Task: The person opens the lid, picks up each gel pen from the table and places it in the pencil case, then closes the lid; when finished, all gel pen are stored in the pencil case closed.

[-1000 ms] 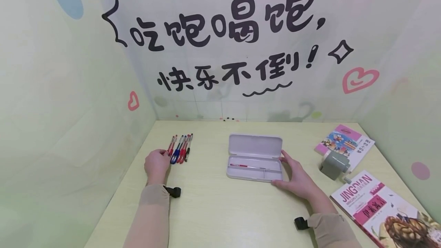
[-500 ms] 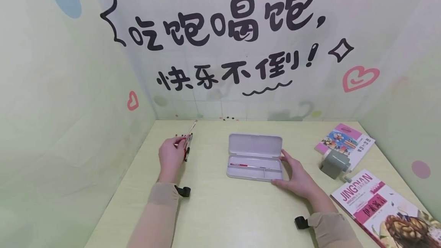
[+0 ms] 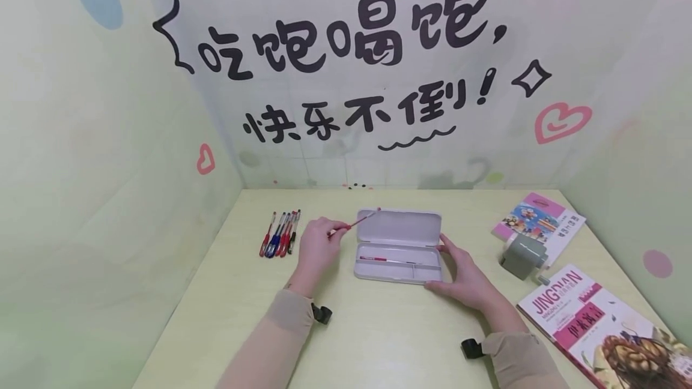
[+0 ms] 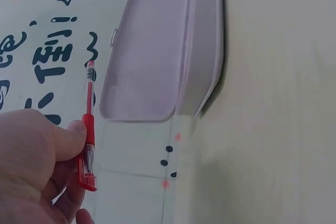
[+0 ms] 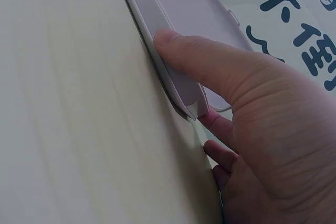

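My left hand [image 3: 320, 252] pinches a red gel pen [image 4: 89, 124] between thumb and fingers, its far end pointing toward the pencil case. The pale lilac pencil case [image 3: 413, 228] lies with its lid raised; another red pen [image 3: 374, 259] rests in its long compartment. At the case's right end, my right hand [image 3: 466, 278] grips it. The thumb presses the front wall in the right wrist view, while the other fingers reach behind the end. To the left of my left hand lies a row of several pens [image 3: 280, 236] with red, blue and black grips.
On the right of the table [image 3: 389, 335] stand a grey-green pencil sharpener [image 3: 521, 255] and a pink-edged booklet [image 3: 540, 221] partly under it. A larger magazine [image 3: 605, 329] lies nearer. A printed wall backdrop rises behind the table's far edge.
My left hand has picked a red pen from the row and carried it right, close to the pencil case. The right hand keeps its hold on the case.
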{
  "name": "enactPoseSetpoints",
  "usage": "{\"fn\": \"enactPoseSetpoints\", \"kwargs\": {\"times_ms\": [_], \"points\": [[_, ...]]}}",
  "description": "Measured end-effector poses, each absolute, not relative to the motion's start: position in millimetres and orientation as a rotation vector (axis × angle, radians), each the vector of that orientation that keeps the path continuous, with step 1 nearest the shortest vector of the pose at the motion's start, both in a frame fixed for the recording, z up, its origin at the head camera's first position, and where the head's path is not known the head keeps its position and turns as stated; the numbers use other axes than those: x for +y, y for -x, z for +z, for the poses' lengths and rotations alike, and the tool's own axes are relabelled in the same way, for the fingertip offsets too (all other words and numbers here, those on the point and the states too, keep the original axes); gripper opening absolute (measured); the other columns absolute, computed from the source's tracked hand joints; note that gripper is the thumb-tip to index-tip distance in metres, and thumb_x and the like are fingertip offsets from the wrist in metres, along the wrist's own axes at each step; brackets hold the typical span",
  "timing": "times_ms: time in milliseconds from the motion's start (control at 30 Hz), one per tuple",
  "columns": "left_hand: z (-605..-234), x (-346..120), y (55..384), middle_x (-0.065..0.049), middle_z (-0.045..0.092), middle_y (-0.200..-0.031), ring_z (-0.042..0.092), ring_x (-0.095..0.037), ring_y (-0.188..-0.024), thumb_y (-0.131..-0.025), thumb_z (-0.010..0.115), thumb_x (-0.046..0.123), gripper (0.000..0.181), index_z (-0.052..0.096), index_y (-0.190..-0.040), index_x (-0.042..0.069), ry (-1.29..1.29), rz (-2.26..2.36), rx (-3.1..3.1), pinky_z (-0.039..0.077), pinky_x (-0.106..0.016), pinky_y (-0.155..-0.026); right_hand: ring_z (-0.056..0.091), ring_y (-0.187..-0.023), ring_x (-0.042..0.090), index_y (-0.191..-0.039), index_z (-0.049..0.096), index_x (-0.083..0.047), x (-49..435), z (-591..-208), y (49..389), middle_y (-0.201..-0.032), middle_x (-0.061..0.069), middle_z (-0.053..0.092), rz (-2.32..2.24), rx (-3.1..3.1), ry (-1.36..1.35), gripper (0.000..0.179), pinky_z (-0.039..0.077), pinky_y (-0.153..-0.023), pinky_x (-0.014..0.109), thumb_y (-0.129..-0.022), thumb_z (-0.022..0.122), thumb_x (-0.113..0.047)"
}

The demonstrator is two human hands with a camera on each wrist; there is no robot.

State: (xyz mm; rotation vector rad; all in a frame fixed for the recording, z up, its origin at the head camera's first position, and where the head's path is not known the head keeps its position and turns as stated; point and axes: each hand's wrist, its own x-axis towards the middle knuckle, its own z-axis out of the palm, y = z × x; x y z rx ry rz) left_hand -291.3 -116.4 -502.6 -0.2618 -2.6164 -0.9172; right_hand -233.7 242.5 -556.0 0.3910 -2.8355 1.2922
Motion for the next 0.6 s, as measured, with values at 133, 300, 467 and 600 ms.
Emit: {"fn": "enactPoseSetpoints", "kwargs": {"times_ms": [133,300,467,600], "points": [[-511.5,-100.9,288.8,0.002,0.08,-0.104,0.065,-0.018,-0.095,-0.102,0.08,0.022,0.012,0.087,-0.111,0.021,0.354,-0.887,-2.654,0.053,-0.035,-0.083,0.032,-0.158,0.059,-0.174,0.017,0.0,242.7,-556.7,234.2,-0.164,0.028,0.051,1.288,-2.827,-0.386,0.127,0.023,-0.127,0.081,-0.083,0.097,-0.04],[-518.0,-86.9,282.5,0.002,0.08,-0.104,0.063,-0.017,-0.096,-0.101,0.08,0.022,0.012,0.088,-0.11,0.022,0.454,-0.872,-2.702,0.053,-0.034,-0.085,0.033,-0.158,0.058,-0.174,0.018,0.001,241.8,-556.8,234.4,-0.164,0.027,0.051,1.29,-2.826,-0.386,0.127,0.023,-0.128,0.08,-0.083,0.097,-0.04],[-521.9,-77.3,278.5,0.003,0.082,-0.102,0.063,-0.018,-0.092,-0.1,0.081,0.021,0.009,0.089,-0.105,0.023,0.575,-0.807,-2.7,0.051,-0.033,-0.084,0.033,-0.158,0.058,-0.174,0.018,0.0,241.3,-556.4,234.0,-0.164,0.027,0.052,1.267,-2.835,-0.389,0.127,0.024,-0.126,0.081,-0.083,0.097,-0.041],[-526.2,-71.6,276.0,0.002,0.083,-0.104,0.063,-0.018,-0.092,-0.1,0.082,0.02,0.008,0.089,-0.103,0.023,0.632,-0.791,-2.726,0.05,-0.032,-0.082,0.032,-0.159,0.058,-0.175,0.019,-0.002,241.5,-556.6,233.1,-0.165,0.026,0.051,1.262,-2.84,-0.386,0.127,0.024,-0.127,0.081,-0.083,0.097,-0.042]]}}
